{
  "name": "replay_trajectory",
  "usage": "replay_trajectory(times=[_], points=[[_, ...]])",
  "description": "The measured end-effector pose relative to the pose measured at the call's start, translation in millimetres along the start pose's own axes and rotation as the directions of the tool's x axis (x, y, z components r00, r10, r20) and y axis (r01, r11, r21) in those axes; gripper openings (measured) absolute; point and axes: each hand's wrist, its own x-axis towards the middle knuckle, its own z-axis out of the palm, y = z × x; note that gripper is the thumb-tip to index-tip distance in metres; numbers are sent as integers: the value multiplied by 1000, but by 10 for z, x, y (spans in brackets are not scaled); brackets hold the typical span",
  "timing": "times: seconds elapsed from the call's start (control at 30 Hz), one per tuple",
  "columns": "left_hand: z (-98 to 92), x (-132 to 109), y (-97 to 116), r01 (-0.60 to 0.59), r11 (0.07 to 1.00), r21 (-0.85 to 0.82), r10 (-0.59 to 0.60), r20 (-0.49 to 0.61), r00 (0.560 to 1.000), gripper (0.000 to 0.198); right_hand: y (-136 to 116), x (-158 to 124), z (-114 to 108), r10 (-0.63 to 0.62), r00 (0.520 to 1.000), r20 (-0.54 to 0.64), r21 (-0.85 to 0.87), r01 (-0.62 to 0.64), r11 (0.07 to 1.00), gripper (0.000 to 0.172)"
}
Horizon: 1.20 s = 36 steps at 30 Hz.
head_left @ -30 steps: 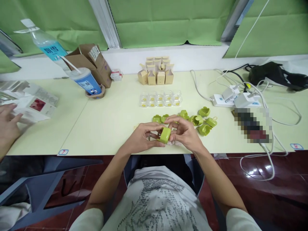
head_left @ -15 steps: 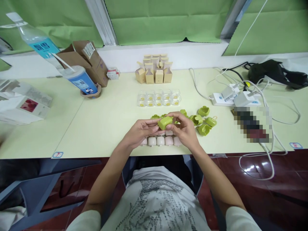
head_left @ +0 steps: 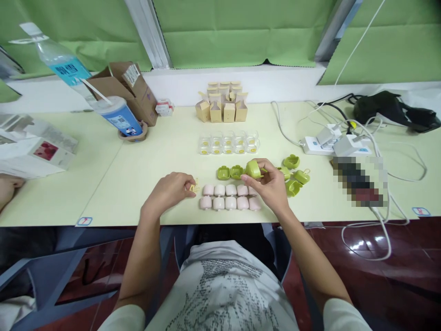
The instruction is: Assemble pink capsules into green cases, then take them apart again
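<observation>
My right hand (head_left: 270, 184) holds a rounded green piece (head_left: 253, 169) between thumb and fingers, above the table. To the left, my left hand (head_left: 174, 187) has its fingers pinched together at some small yellow bits (head_left: 195, 186) on the table. Two rows of pink and white rounded pieces (head_left: 230, 190) lie between my hands. Behind them stand green flower-shaped cups (head_left: 223, 173), and more green pieces (head_left: 291, 161) are scattered right of my right hand. Clear cases with yellow dots (head_left: 228, 142) form a block farther back.
Small cardboard boxes (head_left: 216, 111) stand by the wall. At left are a blue cup (head_left: 121, 118), a bottle (head_left: 65, 66), a brown carton (head_left: 146, 103) and a white box (head_left: 43, 151). Another person's hand (head_left: 8, 187) rests at the left edge. A power strip (head_left: 312, 143) with cables is at right.
My left hand has let go of the green piece and moved left and down to the yellow bits. My right hand has moved slightly right, still holding the green piece.
</observation>
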Motion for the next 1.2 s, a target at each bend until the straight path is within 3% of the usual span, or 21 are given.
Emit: replay_trajectory(times=[0.17, 0.27, 0.33, 0.4, 0.5, 0.6, 0.7, 0.8, 0.87, 0.93, 1.0, 1.2], points=[[63, 1, 76, -18, 1000, 1, 18, 34, 999, 18, 29, -8, 28, -19, 998, 54, -82, 24, 996, 32], [53, -1, 85, -36, 999, -22, 36, 5, 999, 12, -32, 157, 124, -85, 982, 170, -268, 129, 955, 26], [37, 9, 83, -41, 998, -48, 38, -59, 998, 14, -90, 351, 272, -87, 936, 342, -446, 243, 861, 23], [27, 35, 63, -53, 994, -94, 40, -134, 990, 19, -125, 561, 474, -9, 865, 502, -606, 360, 710, 21], [38, 104, -12, -53, 987, -152, 17, -225, 974, 19, -85, 806, 777, 103, 792, 602, -716, 478, 509, 30], [72, 178, -97, -44, 985, -165, -3, -275, 961, 17, 11, 902, 914, 180, 752, 634, -737, 517, 435, 41], [110, 214, -118, -114, 981, -158, 57, -325, 944, 18, 19, 874, 749, 131, 748, 650, -693, 513, 507, 39], [141, 215, -62, -252, 957, -145, 182, -375, 909, 18, -97, 770, 330, -30, 839, 543, -657, 447, 607, 21], [156, 230, -5, -374, 917, -136, 301, -379, 875, 18, -196, 676, 40, 25, 884, 467, -721, 364, 589, 16], [166, 278, 52, -477, 871, -120, 409, -361, 838, 18, -273, 577, -151, 146, 886, 440, -783, 299, 545, 15], [172, 360, 109, -512, 855, -83, 464, -319, 826, 19, -310, 496, -208, 246, 867, 434, -829, 278, 485, 15], [224, 594, 282, -455, 891, 11, 453, -100, 886, 20, -271, 449, 0, 412, 791, 453, -877, 312, 365, 19]])
